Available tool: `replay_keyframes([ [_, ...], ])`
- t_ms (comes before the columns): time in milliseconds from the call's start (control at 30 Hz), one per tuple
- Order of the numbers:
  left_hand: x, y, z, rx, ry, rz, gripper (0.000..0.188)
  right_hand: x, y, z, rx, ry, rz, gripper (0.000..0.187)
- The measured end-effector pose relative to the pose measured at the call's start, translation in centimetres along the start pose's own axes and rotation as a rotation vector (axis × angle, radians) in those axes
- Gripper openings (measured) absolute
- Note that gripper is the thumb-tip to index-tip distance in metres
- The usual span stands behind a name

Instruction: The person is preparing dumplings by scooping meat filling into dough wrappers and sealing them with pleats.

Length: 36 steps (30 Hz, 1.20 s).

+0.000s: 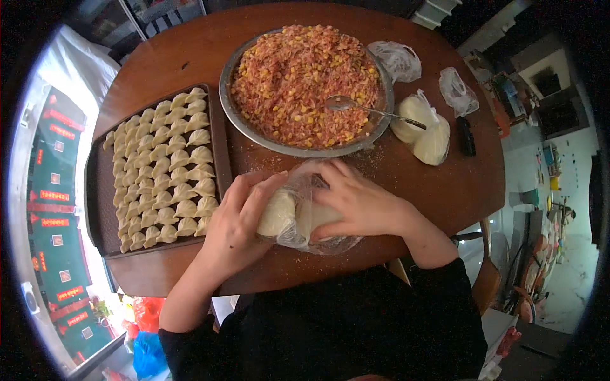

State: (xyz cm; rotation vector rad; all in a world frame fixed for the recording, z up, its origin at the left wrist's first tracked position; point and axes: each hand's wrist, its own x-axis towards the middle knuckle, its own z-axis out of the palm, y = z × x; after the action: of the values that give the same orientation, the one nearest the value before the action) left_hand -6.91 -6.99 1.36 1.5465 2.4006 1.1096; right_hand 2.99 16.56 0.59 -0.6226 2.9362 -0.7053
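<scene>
Near the table's front edge, a stack of pale round dumpling wrappers (277,214) lies partly inside a clear plastic bag (337,246). My left hand (238,216) is closed around the left end of the stack. My right hand (356,200) grips the right part of the wrappers, its fingers curled over the top and the thumb beneath. Beyond the hands stands a wide metal bowl (223,95) of pinkish minced filling (292,76) with yellow corn bits. A spoon (381,113) rests in it, handle toward the right. Left of my hands, rows of folded dumplings (162,171) fill a dark baking tray (95,209).
Right of the bowl sit more bagged wrappers (426,130), two crumpled plastic bags (397,60) and a black object (467,136). The wooden table (406,171) has a curved edge and flour crumbs near the bowl. A wooden chair (486,273) stands at the right.
</scene>
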Motion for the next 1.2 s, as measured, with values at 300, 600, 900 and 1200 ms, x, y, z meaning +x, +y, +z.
replay_keyframes([
  [300, 0.2, 0.0, 0.2, -0.004, 0.014, -0.018, 0.072, -0.6, -1.2, 0.1, 0.049, 0.067, 0.042, 0.077],
  [600, 0.2, 0.0, 0.3, -0.021, -0.005, 0.029, 0.071, -1.3, -1.2, 0.2, 0.013, -0.004, -0.036, 0.078],
  [900, 0.3, -0.2, -0.3, -0.069, -0.058, 0.012, 0.073, -2.7, -2.7, -1.6, 0.011, -0.060, -0.080, 0.066],
  [1200, 0.1, 0.0, -3.6, -0.389, -0.308, 0.164, 0.130, -3.1, -3.5, -2.7, -0.008, -0.088, -0.116, 0.048],
])
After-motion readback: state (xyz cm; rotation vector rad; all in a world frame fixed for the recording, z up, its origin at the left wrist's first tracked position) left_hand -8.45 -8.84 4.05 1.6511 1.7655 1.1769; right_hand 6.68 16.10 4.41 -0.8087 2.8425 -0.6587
